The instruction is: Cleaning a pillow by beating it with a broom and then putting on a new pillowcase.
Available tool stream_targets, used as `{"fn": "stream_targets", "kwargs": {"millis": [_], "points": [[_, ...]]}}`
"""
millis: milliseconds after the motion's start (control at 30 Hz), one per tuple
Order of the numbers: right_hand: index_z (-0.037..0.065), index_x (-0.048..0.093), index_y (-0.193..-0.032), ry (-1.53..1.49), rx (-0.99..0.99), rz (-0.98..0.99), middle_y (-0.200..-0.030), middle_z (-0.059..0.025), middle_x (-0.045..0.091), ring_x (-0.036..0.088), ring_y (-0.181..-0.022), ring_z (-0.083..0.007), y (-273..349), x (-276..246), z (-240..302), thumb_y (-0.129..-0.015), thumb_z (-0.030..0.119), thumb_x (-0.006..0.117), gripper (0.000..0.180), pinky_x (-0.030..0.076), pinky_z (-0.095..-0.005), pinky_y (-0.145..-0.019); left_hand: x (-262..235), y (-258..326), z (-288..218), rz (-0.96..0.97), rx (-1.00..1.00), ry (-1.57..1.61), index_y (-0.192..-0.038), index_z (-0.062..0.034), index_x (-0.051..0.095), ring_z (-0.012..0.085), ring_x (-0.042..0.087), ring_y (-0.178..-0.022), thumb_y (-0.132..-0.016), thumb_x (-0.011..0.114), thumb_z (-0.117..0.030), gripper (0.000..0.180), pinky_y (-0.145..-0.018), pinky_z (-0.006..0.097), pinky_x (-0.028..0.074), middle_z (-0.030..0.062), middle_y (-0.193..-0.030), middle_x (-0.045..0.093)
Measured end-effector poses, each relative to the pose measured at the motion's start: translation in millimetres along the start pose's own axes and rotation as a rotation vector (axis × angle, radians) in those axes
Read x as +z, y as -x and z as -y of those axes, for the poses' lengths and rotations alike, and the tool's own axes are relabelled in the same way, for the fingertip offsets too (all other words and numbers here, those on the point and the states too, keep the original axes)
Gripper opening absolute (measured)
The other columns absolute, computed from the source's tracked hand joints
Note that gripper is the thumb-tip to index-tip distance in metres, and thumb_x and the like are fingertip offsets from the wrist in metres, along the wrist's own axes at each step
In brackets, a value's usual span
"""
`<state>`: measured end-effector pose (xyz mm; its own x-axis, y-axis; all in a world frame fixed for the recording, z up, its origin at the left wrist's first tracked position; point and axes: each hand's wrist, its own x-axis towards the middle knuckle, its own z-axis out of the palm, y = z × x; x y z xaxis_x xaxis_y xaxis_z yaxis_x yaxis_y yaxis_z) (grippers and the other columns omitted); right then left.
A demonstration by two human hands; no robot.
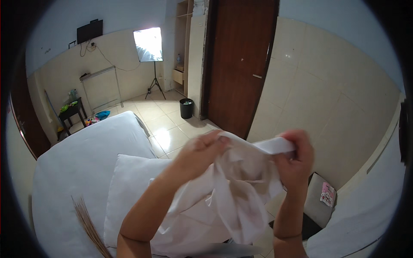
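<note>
Between your left fingers (211, 137) and right fingers (300, 138), both pinching its edge, hangs a white cloth (241, 189), perhaps a pillowcase (motion-blurred); spread the edge evenly and let the folds below hang untwisted.

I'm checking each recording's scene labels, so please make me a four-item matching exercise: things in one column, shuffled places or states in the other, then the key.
Things
1. White cloth
2. Stick broom
3. Black waste bin
4. Softbox lamp

Places or states
A. Lit, on a tripod
B. Held up between the left hand and the right hand
C. On the tiled floor, left of the brown door
D. Left of the white pillow

Pairs: 1-B, 2-D, 3-C, 4-A
</note>
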<state>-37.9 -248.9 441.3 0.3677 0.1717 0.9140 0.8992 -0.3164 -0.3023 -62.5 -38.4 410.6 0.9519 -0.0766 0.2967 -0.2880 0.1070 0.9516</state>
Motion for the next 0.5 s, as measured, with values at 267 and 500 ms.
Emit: {"fn": "stream_targets", "kwargs": {"millis": [267, 500], "points": [[0.006, 0.057, -0.087, 0.494, 0.002, 0.270, -0.078, -0.0124, 0.058, 0.058, -0.070, -0.0311, 10, -9, -64, -0.076, 0.008, 0.059, 0.012, 0.046, -0.0376, -0.062, -15, 0, 13, 0.045, 0.030, -0.572, -0.094, -0.0024, 0.058, 0.0085, 0.054, -0.072, -0.083, 0.058, -0.012, 0.015, -0.067, 0.024, 0.045, 0.0023, -0.080, 0.060], [0.006, 0.055, -0.086, 0.422, 0.112, 0.168, -0.077, -0.0112, 0.057, 0.056, -0.070, -0.0321, 1, -27, -40, -0.073, 0.005, 0.057, 0.013, 0.045, -0.0358, -0.061, -53, -13, 43, -0.229, -0.087, -1.291, -0.085, -0.0079, 0.061, 0.0294, 0.059, -0.090, -0.070, 0.059, -0.016, 0.018, -0.078, 0.038, 0.047, 0.0114, -0.092, 0.060]]}}
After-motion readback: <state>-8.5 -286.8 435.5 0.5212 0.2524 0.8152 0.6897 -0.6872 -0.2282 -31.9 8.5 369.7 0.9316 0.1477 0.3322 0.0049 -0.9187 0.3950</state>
